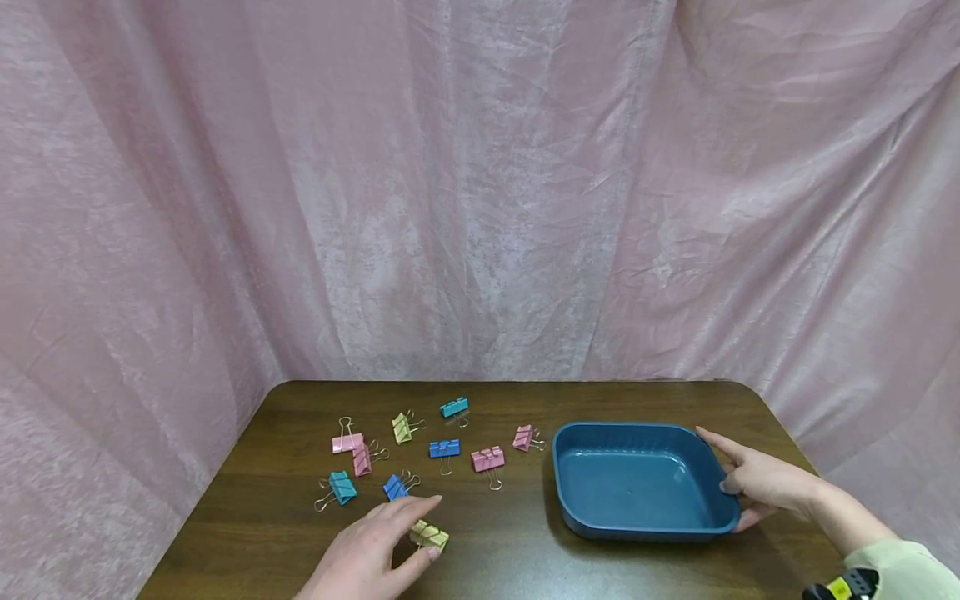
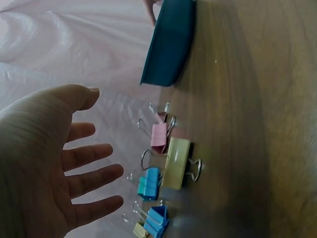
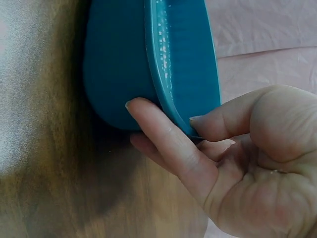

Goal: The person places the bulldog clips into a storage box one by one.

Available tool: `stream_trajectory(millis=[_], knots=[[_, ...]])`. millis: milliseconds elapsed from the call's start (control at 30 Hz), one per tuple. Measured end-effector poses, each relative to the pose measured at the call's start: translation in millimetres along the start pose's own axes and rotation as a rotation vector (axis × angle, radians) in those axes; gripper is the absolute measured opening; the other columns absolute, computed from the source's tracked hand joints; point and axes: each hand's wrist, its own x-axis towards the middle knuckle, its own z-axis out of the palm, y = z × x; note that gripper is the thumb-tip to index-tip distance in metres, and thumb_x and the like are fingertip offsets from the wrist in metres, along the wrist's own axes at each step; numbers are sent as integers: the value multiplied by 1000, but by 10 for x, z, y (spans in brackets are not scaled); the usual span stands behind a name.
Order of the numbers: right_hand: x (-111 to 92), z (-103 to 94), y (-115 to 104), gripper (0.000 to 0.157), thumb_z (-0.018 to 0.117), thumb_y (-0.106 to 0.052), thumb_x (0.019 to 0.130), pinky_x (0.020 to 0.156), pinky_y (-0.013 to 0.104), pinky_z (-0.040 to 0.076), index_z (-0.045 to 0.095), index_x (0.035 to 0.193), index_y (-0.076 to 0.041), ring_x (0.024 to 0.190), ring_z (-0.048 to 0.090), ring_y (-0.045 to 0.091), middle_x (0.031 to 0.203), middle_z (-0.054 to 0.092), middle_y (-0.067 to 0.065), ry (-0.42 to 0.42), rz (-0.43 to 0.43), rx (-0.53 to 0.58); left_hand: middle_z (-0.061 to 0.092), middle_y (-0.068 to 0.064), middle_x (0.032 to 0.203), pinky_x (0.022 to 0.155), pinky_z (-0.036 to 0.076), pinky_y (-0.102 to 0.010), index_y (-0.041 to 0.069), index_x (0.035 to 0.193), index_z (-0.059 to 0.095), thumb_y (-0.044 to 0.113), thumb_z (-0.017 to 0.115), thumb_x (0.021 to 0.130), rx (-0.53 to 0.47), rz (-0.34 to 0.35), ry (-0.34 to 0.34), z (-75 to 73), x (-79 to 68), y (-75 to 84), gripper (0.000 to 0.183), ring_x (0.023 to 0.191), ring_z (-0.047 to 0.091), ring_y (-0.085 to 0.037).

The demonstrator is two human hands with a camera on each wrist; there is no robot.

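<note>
My left hand (image 1: pixel 367 546) hovers at the near side of the table with fingers and thumb spread around a yellow binder clip (image 1: pixel 431 535). In the left wrist view a gap shows between the fingers and that clip. Just beyond the fingertips lies a blue binder clip (image 1: pixel 396 488). On the right, my right hand (image 1: pixel 772 479) grips the right end of a dark blue plastic tray (image 1: pixel 628 490), which has no contents. The right wrist view shows the thumb inside the tray's rim (image 3: pixel 157 64) and the other fingers against its outer wall.
More binder clips lie scattered over the left and middle of the wooden table (image 1: pixel 510 550): a pink clip (image 1: pixel 488 459), a teal clip (image 1: pixel 342 487), a yellow-green clip (image 1: pixel 402 427) and several others. A pink curtain (image 1: pixel 465 208) hangs behind the table.
</note>
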Motion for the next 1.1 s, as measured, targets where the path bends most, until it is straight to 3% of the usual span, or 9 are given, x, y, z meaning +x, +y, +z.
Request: stream_trajectory(millis=[233, 433, 700, 833, 1100], knots=[[-1, -24, 21, 91, 51, 8, 92, 67, 53, 60, -5, 163, -7, 102, 67, 43, 147, 24, 51, -53, -33, 10, 59, 17, 137, 93, 54, -46, 33, 142, 59, 45, 71, 95, 19, -23, 53, -87, 43, -54, 50, 126, 59, -14], [9, -22, 15, 93, 50, 8, 90, 68, 54, 60, -3, 164, -9, 103, 66, 42, 151, 12, 51, -34, 4, 16, 60, 20, 133, 88, 55, -41, 36, 142, 59, 50, 71, 94, -4, -71, 80, -133, 79, -163, 51, 118, 62, -7], [8, -4, -6, 94, 50, 9, 88, 69, 54, 60, -2, 164, -10, 103, 65, 41, 147, 20, 51, -23, 17, 27, 59, 23, 132, 92, 53, -43, 36, 143, 59, 63, 62, 94, -28, -175, 44, -147, 113, -293, 55, 121, 59, -6], [16, -1, -10, 94, 49, 10, 88, 69, 54, 60, -2, 164, -11, 103, 65, 41, 145, 26, 50, -25, 15, 38, 60, 21, 134, 95, 52, -45, 35, 142, 60, 53, 68, 95, -48, -218, 40, -133, 137, -354, 52, 124, 59, -10], [28, 34, -2, 95, 46, 11, 85, 67, 53, 61, 0, 164, -12, 99, 66, 39, 145, 26, 48, 21, 40, 28, 64, 3, 137, 99, 49, -54, 24, 139, 64, 37, 76, 92, -29, -270, 70, -106, 216, -438, 50, 129, 58, -26]])
